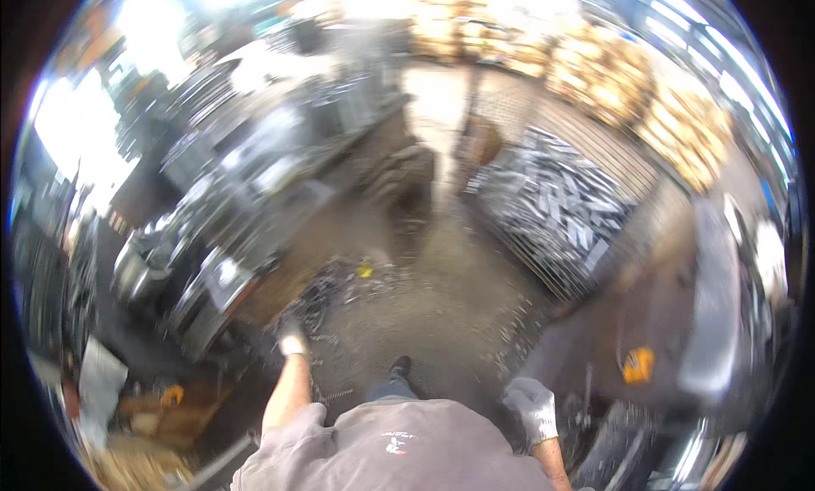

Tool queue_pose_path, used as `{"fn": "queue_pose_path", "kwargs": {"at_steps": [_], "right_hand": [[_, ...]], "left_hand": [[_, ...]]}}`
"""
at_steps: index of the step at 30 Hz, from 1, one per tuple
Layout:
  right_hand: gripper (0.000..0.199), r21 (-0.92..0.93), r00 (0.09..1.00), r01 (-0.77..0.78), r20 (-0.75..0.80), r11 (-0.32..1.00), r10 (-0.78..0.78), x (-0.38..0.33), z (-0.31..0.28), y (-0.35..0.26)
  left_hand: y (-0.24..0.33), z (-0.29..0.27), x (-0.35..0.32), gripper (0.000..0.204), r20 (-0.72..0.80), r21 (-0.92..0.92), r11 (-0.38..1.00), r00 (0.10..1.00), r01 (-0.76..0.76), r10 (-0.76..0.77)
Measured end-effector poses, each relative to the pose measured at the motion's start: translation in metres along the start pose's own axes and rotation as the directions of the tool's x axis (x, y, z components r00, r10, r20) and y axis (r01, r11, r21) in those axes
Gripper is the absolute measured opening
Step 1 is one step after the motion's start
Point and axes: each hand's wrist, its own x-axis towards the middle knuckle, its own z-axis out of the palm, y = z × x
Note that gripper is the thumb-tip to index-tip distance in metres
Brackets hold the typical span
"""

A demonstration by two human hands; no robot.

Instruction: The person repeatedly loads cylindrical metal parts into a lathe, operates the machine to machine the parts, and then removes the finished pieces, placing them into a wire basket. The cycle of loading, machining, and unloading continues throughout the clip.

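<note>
My left hand [291,336] hangs low beside the left of my body, in a glove that looks dark with a pale cuff. Motion blur smears its fingers, and nothing held can be made out. My right hand [528,401], in a grey-white knitted glove, hangs beside my right hip. Its fingers bend downward and are partly hidden from above; no held thing shows. A wire-mesh bin [552,207] full of grey metal pieces stands ahead to the right, apart from both hands. Nearest to my left hand, small dark scraps [318,300] lie on the floor.
A blurred bench or machine [246,173] with metal parts runs along the left. Stacked yellowish bundles [598,71] stand at the far right. A yellow object [637,365] lies to my right, near a long grey panel [713,296]. Scraps litter the floor [433,296].
</note>
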Motion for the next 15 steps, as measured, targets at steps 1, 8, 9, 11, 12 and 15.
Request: {"fn": "queue_pose_path", "kwargs": {"at_steps": [1, 8, 9, 11, 12, 15], "right_hand": [[0.032, -0.103, 0.996, 0.041, 0.085, 0.994, -0.032, 0.025, 0.028, -0.013], [0.039, -0.475, 0.8, 0.37, 0.6, 0.799, -0.014, 0.121, 0.231, -0.083], [0.04, -0.501, 0.773, 0.406, 0.634, 0.764, 0.005, 0.123, 0.248, -0.09], [0.043, -0.498, 0.678, 0.458, 0.731, 0.736, 0.073, 0.134, 0.283, -0.103], [0.046, -0.528, 0.654, 0.471, 0.746, 0.707, 0.123, 0.141, 0.292, -0.101], [0.049, -0.487, 0.539, 0.602, 0.833, 0.633, 0.129, 0.16, 0.317, -0.103]], "left_hand": [[-0.052, -0.05, 0.007, 0.063, -0.205, -0.704, 0.679, 0.855, 0.209, -0.477], [-0.351, -0.229, -0.094, 0.068, -0.385, -0.823, 0.322, -0.043, 0.468, -0.922], [-0.277, -0.258, -0.112, 0.073, -0.425, -0.775, 0.378, 0.026, 0.506, -0.905], [-0.301, -0.275, -0.124, 0.074, -0.677, -0.501, 0.651, 0.211, 0.57, -0.705], [-0.306, -0.275, -0.115, 0.069, -0.686, -0.436, 0.695, 0.288, 0.572, -0.668], [-0.406, -0.286, -0.108, 0.054, -0.515, 0.831, -0.026, 0.752, 0.555, -0.412]]}}
